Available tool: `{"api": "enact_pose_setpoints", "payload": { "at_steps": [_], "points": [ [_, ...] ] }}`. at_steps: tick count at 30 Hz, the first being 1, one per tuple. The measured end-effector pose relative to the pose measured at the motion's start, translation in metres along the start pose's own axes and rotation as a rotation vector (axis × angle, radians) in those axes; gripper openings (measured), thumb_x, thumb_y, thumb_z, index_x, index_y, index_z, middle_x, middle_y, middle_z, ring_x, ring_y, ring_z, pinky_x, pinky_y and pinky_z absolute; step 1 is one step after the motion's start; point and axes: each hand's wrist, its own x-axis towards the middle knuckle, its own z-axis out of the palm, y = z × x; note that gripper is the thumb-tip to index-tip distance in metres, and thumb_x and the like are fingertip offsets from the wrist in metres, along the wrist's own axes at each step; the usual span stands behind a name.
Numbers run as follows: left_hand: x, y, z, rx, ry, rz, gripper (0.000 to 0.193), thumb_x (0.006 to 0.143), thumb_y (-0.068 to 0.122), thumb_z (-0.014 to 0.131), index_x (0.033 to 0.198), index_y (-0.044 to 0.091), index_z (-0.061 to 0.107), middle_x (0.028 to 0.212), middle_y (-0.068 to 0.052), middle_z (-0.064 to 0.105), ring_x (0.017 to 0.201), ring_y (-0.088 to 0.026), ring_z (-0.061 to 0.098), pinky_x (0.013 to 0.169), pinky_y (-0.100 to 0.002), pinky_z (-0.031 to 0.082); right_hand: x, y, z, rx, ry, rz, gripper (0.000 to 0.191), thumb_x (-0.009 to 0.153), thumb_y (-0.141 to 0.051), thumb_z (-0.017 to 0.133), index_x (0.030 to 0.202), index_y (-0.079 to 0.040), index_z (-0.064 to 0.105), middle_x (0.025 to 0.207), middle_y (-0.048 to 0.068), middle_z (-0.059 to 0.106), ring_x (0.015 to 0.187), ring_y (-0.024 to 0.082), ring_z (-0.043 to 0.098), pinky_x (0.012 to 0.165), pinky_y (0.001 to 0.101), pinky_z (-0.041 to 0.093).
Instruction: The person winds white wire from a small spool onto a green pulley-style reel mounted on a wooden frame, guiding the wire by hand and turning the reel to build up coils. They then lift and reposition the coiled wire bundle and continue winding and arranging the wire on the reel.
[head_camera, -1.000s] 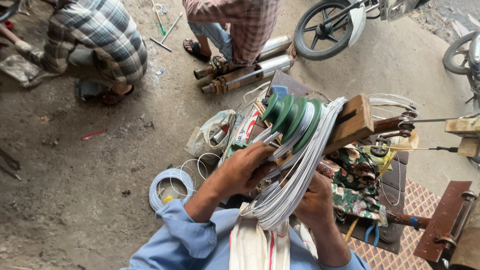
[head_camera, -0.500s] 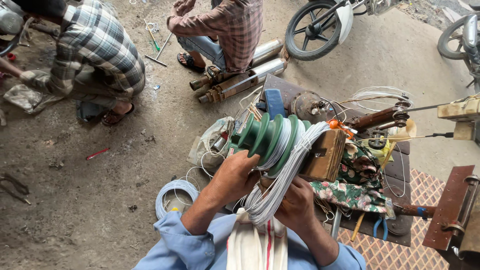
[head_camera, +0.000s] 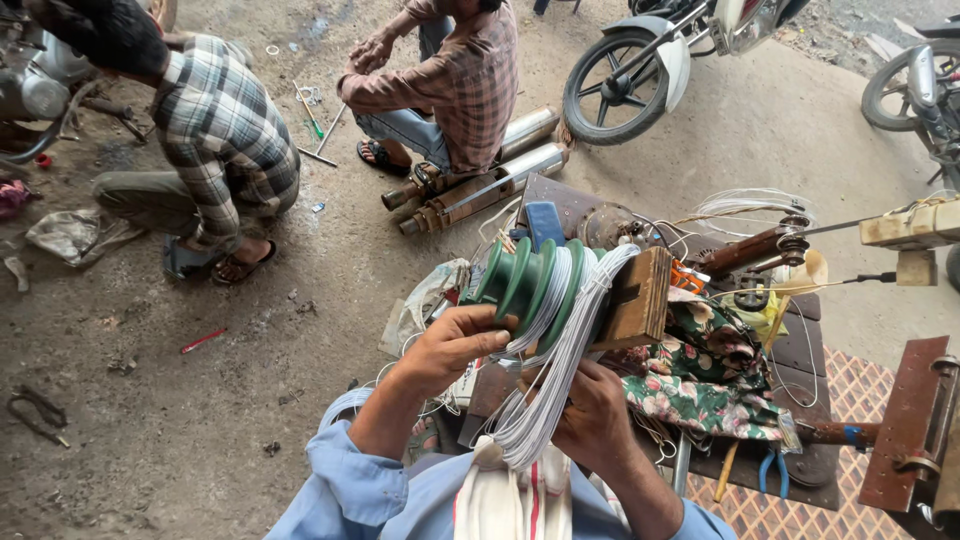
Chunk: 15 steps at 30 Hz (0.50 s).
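Note:
A green stepped winding former with a wooden block at its right end sits in front of me, wound with several loops of white wire. My left hand grips the former's near left side, fingers curled over the wire. My right hand holds the hanging bundle of white wire from below, where the loops gather toward my chest. Both sleeves are light blue.
Two people squat on the concrete at upper left and top centre, beside metal cylinders. A motorbike wheel stands at the top. A winding machine, floral cloth, blue pliers and a rusty plate lie to my right.
The former has tilted and shifted slightly left and down in view. My left hand has slid along its side; the right hand stays on the wire bundle. The camera has tipped upward.

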Motion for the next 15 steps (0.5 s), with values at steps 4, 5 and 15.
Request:
{"api": "enact_pose_setpoints", "payload": {
  "at_steps": [4, 5, 15],
  "points": [
    [0.016, 0.003, -0.007, -0.078, -0.117, 0.007, 0.027, 0.096, 0.004, 0.077, 0.121, -0.003, 0.069, 0.112, -0.005, 0.074, 0.104, -0.014, 0.067, 0.097, -0.033, 0.052, -0.001, 0.001, -0.002, -0.029, -0.027, -0.014, 0.021, 0.078, -0.015, 0.083, 0.093, -0.005, 0.072, 0.085, 0.008, 0.074, 0.075, 0.028, 0.073, 0.067, 0.0389, 0.059],
    [0.017, 0.006, -0.007, -0.016, -0.118, 0.002, 0.028, 0.094, 0.004, 0.076, 0.120, -0.002, 0.069, 0.113, -0.006, 0.074, 0.105, -0.015, 0.068, 0.097, -0.032, 0.053, -0.002, 0.001, -0.002, -0.029, -0.031, -0.007, 0.021, 0.078, -0.015, 0.084, 0.092, -0.005, 0.072, 0.084, 0.008, 0.074, 0.075, 0.027, 0.073, 0.066, 0.0389, 0.059],
    [-0.020, 0.033, 0.048, 1.187, 0.267, 0.623, 0.023, 0.092, 0.000, 0.068, 0.113, -0.001, 0.058, 0.096, -0.019, 0.065, 0.088, -0.039, 0.065, 0.076, -0.044, 0.052, -0.007, 0.009, 0.003, -0.122, -0.019, -0.103, 0.020, 0.074, -0.011, 0.082, 0.092, -0.008, 0.074, 0.088, 0.008, 0.074, 0.075, 0.029, 0.071, 0.065, 0.0388, 0.057]
  ]
}}
